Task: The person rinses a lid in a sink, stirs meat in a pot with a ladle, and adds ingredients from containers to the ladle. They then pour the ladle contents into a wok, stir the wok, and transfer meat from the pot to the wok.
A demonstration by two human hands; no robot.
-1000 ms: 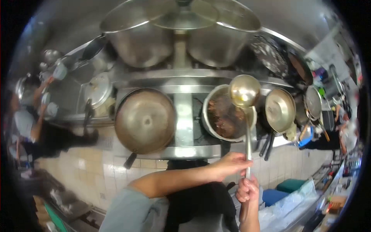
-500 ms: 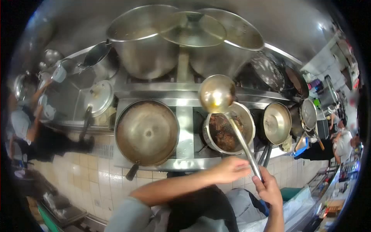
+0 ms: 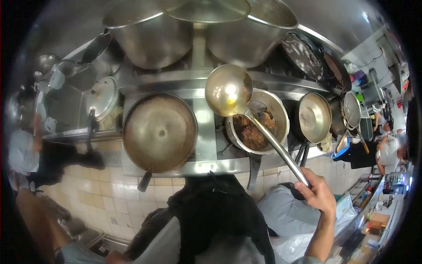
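My right hand (image 3: 318, 192) is wrapped round the end of a long steel ladle (image 3: 278, 145). The ladle's bowl is raised over the stove, up and left of a pot (image 3: 285, 112) that has dark brown chunks of food (image 3: 254, 132) in it. Part of the pot's far rim is hidden behind the ladle. My left arm (image 3: 44, 220) reaches out to the far lower left, with its hand blurred and its fingers not distinguishable. A wide frying pan (image 3: 160, 132) rests on the burner left of the pot.
Two tall stockpots (image 3: 154, 42) stand behind, a lid (image 3: 211, 11) across them. A smaller pan (image 3: 314, 116) and a strainer (image 3: 351, 110) are on the right. A sink (image 3: 72, 101) and pot lid (image 3: 102, 97) are left. Co-workers (image 3: 389, 152) stand at both sides.
My left hand has left the ladle handle area and swung far left. My right hand has moved slightly right and up with the ladle, whose bowl shifted up and left. The view has tilted down.
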